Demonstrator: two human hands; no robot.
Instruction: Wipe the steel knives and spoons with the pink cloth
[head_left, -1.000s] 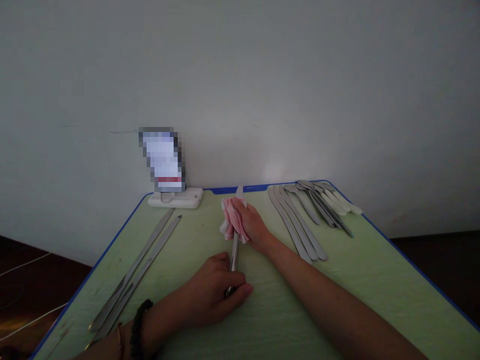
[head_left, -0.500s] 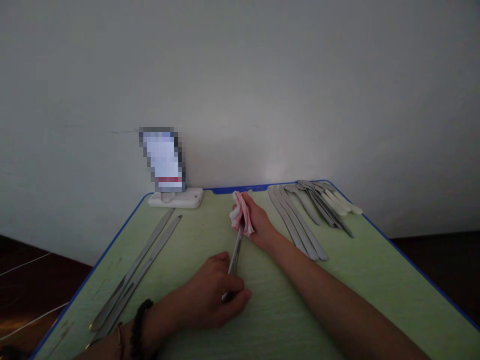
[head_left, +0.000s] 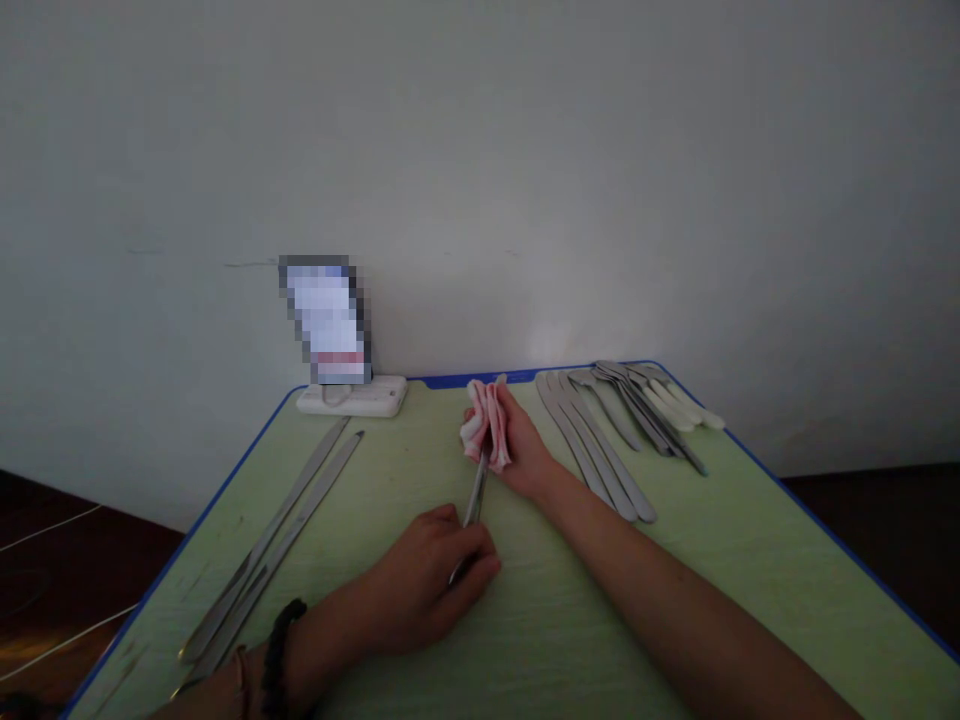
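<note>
the knife (head_left: 476,493) is held over the middle of the table (head_left: 555,630), its long axis pointed away from the body and slightly rightward. its near end is enclosed by the curled left hand (head_left: 429,575); farther along, it is wrapped in a pink cloth (head_left: 493,425), clasped by the right hand (head_left: 527,448).

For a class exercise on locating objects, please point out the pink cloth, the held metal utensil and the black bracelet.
Pink cloth (head_left: 496,428): head view, on its right-hand fold.
Held metal utensil (head_left: 476,491): head view, on the bare stretch below the cloth.
Black bracelet (head_left: 275,645): head view, on its band.
</note>
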